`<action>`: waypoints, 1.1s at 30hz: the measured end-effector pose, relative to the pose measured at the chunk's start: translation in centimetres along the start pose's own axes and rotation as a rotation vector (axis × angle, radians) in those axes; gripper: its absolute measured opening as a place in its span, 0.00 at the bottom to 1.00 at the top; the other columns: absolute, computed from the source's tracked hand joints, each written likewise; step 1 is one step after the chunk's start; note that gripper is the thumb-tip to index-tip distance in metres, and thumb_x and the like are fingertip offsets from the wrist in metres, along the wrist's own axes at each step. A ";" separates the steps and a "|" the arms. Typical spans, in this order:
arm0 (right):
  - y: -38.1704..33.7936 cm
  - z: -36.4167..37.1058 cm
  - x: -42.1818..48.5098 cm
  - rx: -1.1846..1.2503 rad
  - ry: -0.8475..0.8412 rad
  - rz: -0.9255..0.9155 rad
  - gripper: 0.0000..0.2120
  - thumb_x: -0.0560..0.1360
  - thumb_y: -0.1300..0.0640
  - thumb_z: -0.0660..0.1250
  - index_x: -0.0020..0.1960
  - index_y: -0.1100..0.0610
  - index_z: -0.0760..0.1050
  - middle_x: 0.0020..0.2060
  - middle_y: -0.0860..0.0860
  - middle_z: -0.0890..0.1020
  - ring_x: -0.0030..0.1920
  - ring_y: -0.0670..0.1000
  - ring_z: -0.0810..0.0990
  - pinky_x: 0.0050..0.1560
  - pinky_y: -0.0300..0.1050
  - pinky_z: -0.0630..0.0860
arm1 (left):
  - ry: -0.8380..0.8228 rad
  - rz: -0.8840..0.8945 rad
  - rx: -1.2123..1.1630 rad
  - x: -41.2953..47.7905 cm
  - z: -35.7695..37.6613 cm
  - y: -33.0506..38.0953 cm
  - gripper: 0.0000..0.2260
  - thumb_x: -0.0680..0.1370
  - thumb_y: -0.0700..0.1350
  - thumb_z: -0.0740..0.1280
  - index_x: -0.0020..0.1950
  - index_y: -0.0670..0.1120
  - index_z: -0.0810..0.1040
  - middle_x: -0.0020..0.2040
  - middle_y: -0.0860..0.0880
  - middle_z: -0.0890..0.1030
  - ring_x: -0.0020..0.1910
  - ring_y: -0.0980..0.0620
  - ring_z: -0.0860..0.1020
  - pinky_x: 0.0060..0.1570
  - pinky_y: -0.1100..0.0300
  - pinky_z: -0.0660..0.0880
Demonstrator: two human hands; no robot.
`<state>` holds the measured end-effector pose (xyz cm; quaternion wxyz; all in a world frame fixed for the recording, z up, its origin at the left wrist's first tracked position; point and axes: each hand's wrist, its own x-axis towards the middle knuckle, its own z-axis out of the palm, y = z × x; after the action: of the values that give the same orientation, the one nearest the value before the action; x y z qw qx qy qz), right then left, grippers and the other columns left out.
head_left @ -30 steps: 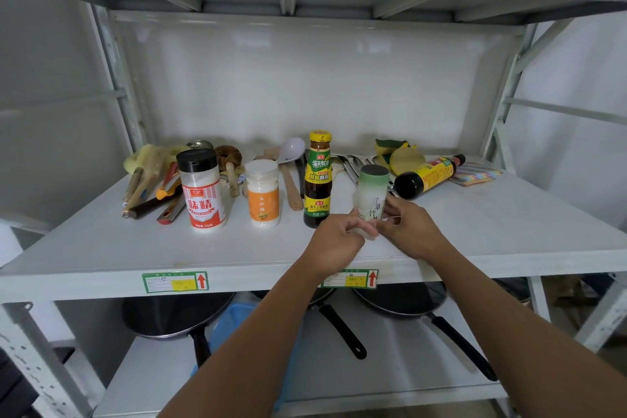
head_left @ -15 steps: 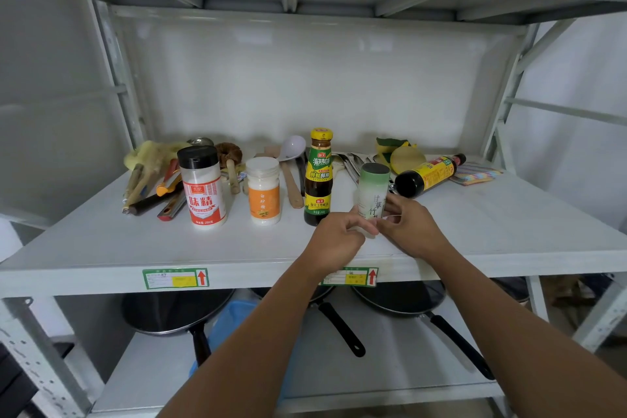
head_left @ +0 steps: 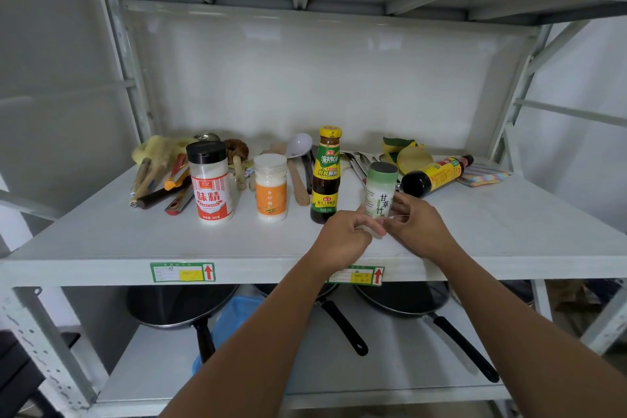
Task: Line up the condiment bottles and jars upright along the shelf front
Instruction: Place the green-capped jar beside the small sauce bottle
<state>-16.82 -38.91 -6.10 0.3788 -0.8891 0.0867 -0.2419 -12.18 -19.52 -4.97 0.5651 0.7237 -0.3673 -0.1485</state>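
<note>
Three containers stand upright in a row on the white shelf (head_left: pixel 101 248): a black-capped jar with a red label (head_left: pixel 211 181), a white jar with an orange label (head_left: pixel 270 187) and a dark sauce bottle with a yellow cap (head_left: pixel 325 176). To their right a green-capped white jar (head_left: pixel 380 188) stands upright, gripped low down by my left hand (head_left: pixel 342 243) and my right hand (head_left: pixel 415 226) from either side. A dark bottle with a yellow label (head_left: pixel 436 175) lies on its side behind my right hand.
Utensils (head_left: pixel 163 176), a white spoon (head_left: pixel 298 145), wooden spatulas and tongs lie at the back of the shelf, with yellow sponges (head_left: pixel 407 154) and a striped cloth (head_left: pixel 483 175) at back right. Black pans (head_left: pixel 179 307) and a blue tub sit on the lower shelf.
Both hands stay on the green-capped jar, which holds its place; only the camera view has shifted slightly.
</note>
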 end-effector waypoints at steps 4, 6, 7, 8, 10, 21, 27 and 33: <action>0.0 0.0 -0.1 -0.003 -0.003 -0.006 0.23 0.75 0.57 0.77 0.68 0.44 0.79 0.53 0.35 0.85 0.55 0.33 0.83 0.55 0.32 0.75 | -0.012 0.006 -0.009 0.1 0.0 -0.2 0.19 0.75 0.28 0.59 0.54 0.41 0.86 0.73 0.48 0.76 0.77 0.57 0.68 0.73 0.50 0.69; 0.0 0.0 0.0 -0.001 -0.005 -0.001 0.23 0.75 0.57 0.77 0.68 0.44 0.79 0.54 0.37 0.85 0.55 0.35 0.83 0.55 0.32 0.75 | -0.013 0.004 -0.008 0.1 0.0 -0.2 0.19 0.75 0.28 0.59 0.54 0.41 0.86 0.73 0.48 0.76 0.77 0.59 0.66 0.74 0.53 0.69; 0.0 0.0 0.0 -0.003 -0.004 0.000 0.23 0.75 0.57 0.78 0.69 0.45 0.79 0.55 0.37 0.85 0.55 0.35 0.83 0.54 0.32 0.75 | -0.012 0.004 -0.005 0.1 0.0 -0.1 0.19 0.75 0.28 0.59 0.54 0.41 0.86 0.73 0.48 0.76 0.78 0.60 0.65 0.73 0.57 0.68; -0.1 0.0 -0.1 -0.005 -0.005 0.000 0.24 0.75 0.56 0.78 0.69 0.45 0.79 0.55 0.37 0.85 0.55 0.35 0.83 0.54 0.32 0.75 | -0.012 0.006 -0.002 0.0 0.0 -0.1 0.19 0.75 0.28 0.59 0.55 0.41 0.86 0.73 0.48 0.76 0.78 0.61 0.63 0.72 0.61 0.68; -0.1 0.0 -0.1 -0.007 -0.007 0.003 0.23 0.75 0.56 0.78 0.68 0.44 0.79 0.54 0.36 0.85 0.54 0.33 0.83 0.54 0.31 0.75 | -0.013 0.012 -0.005 0.1 0.0 -0.1 0.19 0.75 0.28 0.59 0.54 0.42 0.86 0.73 0.48 0.76 0.78 0.61 0.64 0.70 0.62 0.69; -0.3 -0.1 -0.2 -0.008 -0.008 0.008 0.24 0.76 0.57 0.77 0.69 0.44 0.78 0.54 0.36 0.84 0.51 0.30 0.82 0.51 0.24 0.74 | -0.006 0.029 -0.001 0.1 0.0 -0.4 0.18 0.75 0.29 0.59 0.52 0.42 0.86 0.70 0.57 0.76 0.69 0.58 0.76 0.60 0.58 0.77; -0.3 -0.1 -0.1 0.002 -0.014 0.024 0.23 0.76 0.58 0.77 0.69 0.46 0.78 0.54 0.37 0.85 0.51 0.29 0.82 0.49 0.22 0.72 | 0.002 0.022 0.013 -0.1 0.1 -0.1 0.19 0.75 0.28 0.59 0.52 0.43 0.86 0.74 0.52 0.75 0.69 0.49 0.77 0.59 0.55 0.77; -0.5 -0.1 -0.3 0.007 -0.017 0.021 0.23 0.76 0.58 0.77 0.69 0.45 0.78 0.54 0.37 0.85 0.54 0.33 0.83 0.54 0.30 0.75 | -0.002 0.013 0.007 -0.1 0.1 0.0 0.19 0.75 0.27 0.59 0.53 0.42 0.86 0.74 0.51 0.74 0.73 0.52 0.73 0.62 0.56 0.77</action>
<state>-17.13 -38.51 -5.75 0.3850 -0.8889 0.0921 -0.2305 -12.32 -19.54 -5.00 0.5629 0.7232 -0.3731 -0.1444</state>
